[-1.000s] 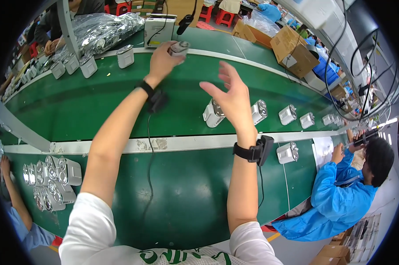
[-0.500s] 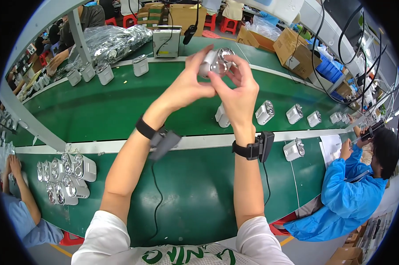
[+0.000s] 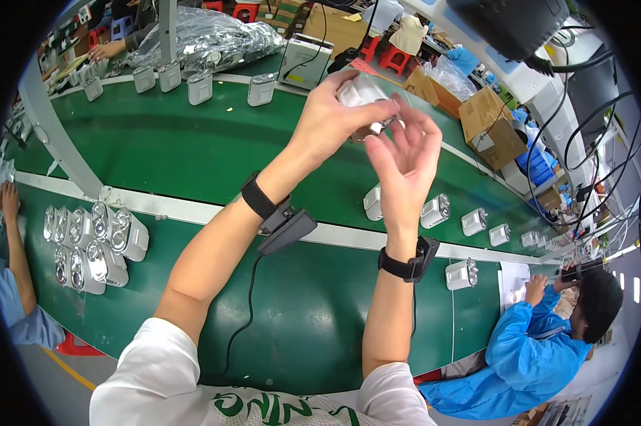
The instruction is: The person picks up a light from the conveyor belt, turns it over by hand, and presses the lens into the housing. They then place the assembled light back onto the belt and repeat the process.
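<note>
A small white appliance housing with a shiny metal end [image 3: 361, 91] is raised over the green belt, partly blurred. My left hand [image 3: 322, 122] is closed around it, thumb across the near side and fingers behind. The metal end points down toward my right hand [image 3: 410, 155]. That hand's fingers are curved and spread, with the thumb apart, close beside the metal end; whether they touch it I cannot tell. A similar white housing [image 3: 373, 204] stands on the belt, partly hidden by my right wrist. Both wrists wear black straps with dark modules and cables.
Several like housings [image 3: 107, 263] are grouped on the near table at left. Others line the belt's far edge [image 3: 261, 91] and its right side [image 3: 474, 221]; one [image 3: 461, 274] stands on the table at right. A co-worker in blue [image 3: 526, 348] sits at right. Metal posts [image 3: 61, 135] frame the belt.
The housing has turned, its metal end now tipped downward. My right hand's fingers have spread away from it, while my left hand keeps its hold. The whole view has shifted and tilted.
</note>
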Motion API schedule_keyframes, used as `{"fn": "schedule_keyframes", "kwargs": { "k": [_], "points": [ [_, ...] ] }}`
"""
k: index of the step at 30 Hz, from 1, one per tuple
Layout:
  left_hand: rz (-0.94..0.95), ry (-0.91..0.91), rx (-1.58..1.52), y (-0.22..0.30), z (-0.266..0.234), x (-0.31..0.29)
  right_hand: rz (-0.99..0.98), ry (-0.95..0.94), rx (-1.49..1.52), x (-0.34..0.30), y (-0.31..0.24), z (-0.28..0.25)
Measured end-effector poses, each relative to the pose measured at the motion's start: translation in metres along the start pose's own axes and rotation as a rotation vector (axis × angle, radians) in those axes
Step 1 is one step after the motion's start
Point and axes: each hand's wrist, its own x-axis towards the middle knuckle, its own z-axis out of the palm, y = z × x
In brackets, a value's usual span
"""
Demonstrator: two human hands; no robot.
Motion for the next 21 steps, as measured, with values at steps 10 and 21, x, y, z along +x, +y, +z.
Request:
{"fn": "schedule_keyframes", "kwargs": {
  "k": [10, 21],
  "points": [
    [0.608, 0.117, 0.647, 0.000, -0.005, 0.002, 0.077, -0.040, 0.218, -0.001, -0.016, 0.008],
    [1.040, 0.218, 0.844, 0.022, 0.000, -0.010, 0.192, 0.100, 0.336, -0.002, -0.035, 0.010]
  ]
}}
